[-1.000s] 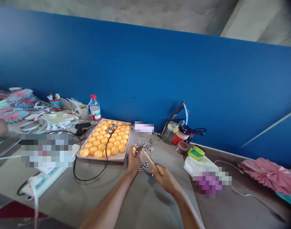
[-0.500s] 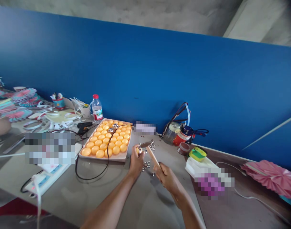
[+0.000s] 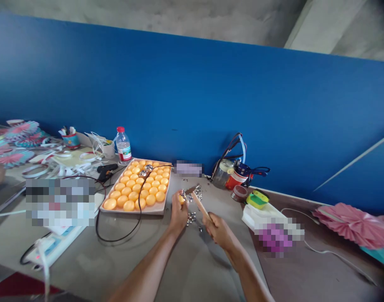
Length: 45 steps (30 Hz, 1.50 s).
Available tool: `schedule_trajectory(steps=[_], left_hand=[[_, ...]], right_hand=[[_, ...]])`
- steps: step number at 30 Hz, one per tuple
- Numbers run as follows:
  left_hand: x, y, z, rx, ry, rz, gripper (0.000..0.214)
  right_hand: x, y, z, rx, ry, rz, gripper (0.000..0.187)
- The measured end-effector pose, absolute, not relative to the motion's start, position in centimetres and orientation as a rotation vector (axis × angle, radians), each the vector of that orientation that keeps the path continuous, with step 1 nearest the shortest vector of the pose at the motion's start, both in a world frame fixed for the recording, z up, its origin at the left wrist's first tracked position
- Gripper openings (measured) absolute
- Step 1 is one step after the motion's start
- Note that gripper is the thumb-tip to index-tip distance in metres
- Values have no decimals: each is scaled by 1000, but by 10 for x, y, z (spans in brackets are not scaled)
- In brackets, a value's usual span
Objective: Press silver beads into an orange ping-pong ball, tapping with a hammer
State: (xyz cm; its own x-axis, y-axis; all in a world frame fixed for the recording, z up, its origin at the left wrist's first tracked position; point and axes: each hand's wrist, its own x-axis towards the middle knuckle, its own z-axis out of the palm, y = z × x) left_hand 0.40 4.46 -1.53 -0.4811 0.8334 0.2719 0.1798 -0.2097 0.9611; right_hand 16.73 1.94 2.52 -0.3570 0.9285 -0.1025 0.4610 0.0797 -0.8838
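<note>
My left hand (image 3: 178, 214) is closed around an orange ball (image 3: 181, 199), mostly hidden by the fingers; shiny silver bits show on its far side. My right hand (image 3: 219, 230) grips the pale wooden handle of a small hammer (image 3: 200, 204). Its dark head lies across the handle's end, right by the ball; whether they touch I cannot tell. Small silver studs (image 3: 191, 218) lie in loose clusters on the table around both hands. To the left, a shallow box (image 3: 157, 209) holds rows of orange balls (image 3: 133, 196), with two silver-covered balls (image 3: 148, 168) among them.
A black cable (image 3: 116, 240) loops over the box to a glue gun (image 3: 107, 170). Behind stand a water bottle (image 3: 123, 147) and a glass jar (image 3: 222, 176). A power strip (image 3: 64, 237) lies left; a yellow-green sponge (image 3: 257, 199) and pink folded paper (image 3: 355, 224) lie right.
The view has shifted slightly, so things sit a little further left. The hammer head stays close to the ball, and both hands keep their holds.
</note>
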Motion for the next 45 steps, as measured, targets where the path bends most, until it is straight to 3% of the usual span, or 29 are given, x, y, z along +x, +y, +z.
schedule_trajectory(steps=[4, 12, 17, 22, 29, 35, 38, 45], left_hand=[[5, 43, -13, 1206, 1539, 1667, 47], [2, 43, -10, 1125, 1566, 1677, 34], [2, 42, -8, 1157, 1563, 1698, 43], [3, 43, -10, 1133, 1570, 1628, 39], [1, 41, -6, 1169, 1578, 1585, 37], [-1, 42, -7, 1124, 1598, 1640, 39], [-2, 43, -9, 1071, 1571, 1651, 40], [1, 42, -9, 991, 1463, 1591, 43]], right_hand=[[166, 17, 33, -1354, -1783, 1305, 32], [164, 16, 29, -1334, -1799, 1361, 31], [165, 16, 32, -1370, -1867, 1317, 32], [166, 16, 35, -1348, -1790, 1335, 30], [167, 24, 18, -1367, -1888, 1151, 31], [185, 39, 9, -1688, -1798, 582, 23], [198, 48, 3, -1912, -1734, 400, 29], [210, 52, -5, -2195, -1740, 319, 35]])
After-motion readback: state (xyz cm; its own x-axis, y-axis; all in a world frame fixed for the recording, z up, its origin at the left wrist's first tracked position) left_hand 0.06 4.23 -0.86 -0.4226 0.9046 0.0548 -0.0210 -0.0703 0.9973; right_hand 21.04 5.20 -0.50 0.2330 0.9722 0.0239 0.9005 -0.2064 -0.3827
